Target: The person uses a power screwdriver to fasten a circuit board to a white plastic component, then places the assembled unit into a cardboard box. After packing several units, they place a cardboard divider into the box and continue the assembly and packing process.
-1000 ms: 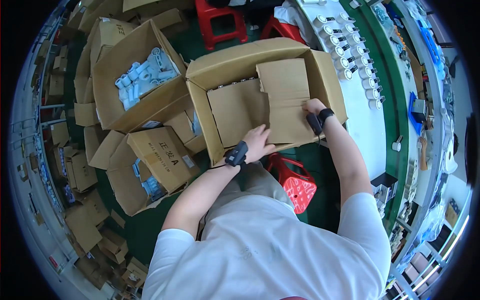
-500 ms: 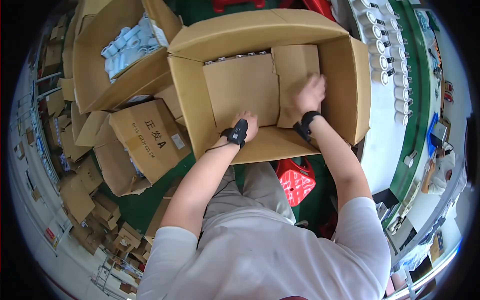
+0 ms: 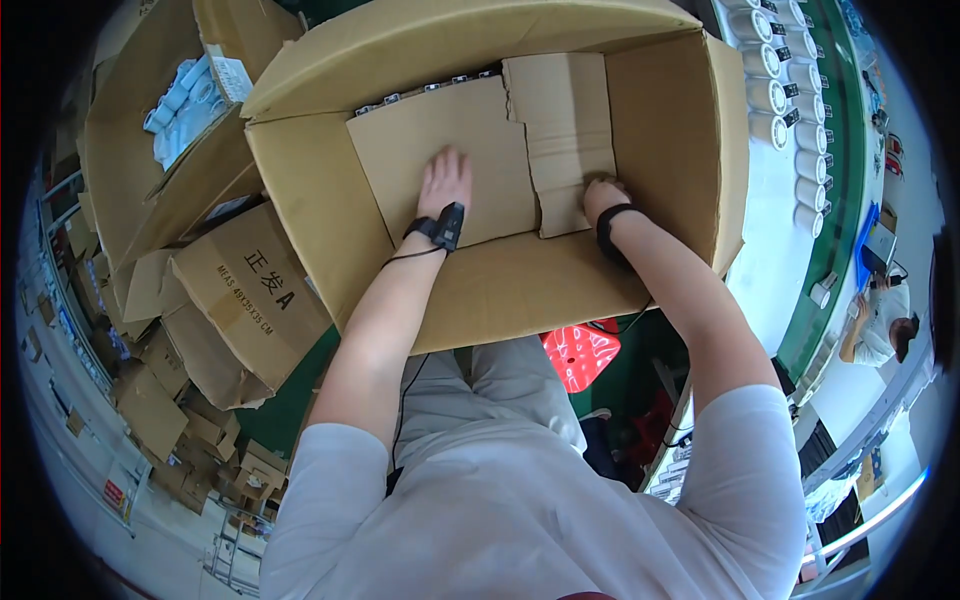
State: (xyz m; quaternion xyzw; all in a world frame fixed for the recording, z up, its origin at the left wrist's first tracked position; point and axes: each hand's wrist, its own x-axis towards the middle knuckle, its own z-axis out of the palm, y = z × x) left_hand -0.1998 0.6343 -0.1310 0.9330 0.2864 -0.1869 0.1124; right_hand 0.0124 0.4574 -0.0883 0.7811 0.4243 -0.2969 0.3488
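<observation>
A large open cardboard box (image 3: 682, 140) stands in front of me. Two flat cardboard sheets lie inside it side by side, a wider left sheet (image 3: 470, 130) and a narrower, creased right sheet (image 3: 560, 130). My left hand (image 3: 446, 185) rests flat on the left sheet, fingers stretched out and empty. At the near right corner of the right sheet is my right hand (image 3: 605, 197), its fingers bent downward and mostly hidden. Along the far edge of the left sheet, a row of small dark-and-white items (image 3: 430, 88) peeks out from underneath.
To the left, an open carton (image 3: 120, 140) holds light-blue wrapped rolls (image 3: 190, 105), with a tilted printed carton (image 3: 250, 290) below it. White cylindrical items (image 3: 768, 95) line a table at right. A red stool (image 3: 580, 355) stands under the box. Another person (image 3: 885, 325) sits far right.
My left hand has moved left and farther into the box, flattening on the wide sheet. The right hand has drawn nearer to me, its fingers now bent down. The view has shifted.
</observation>
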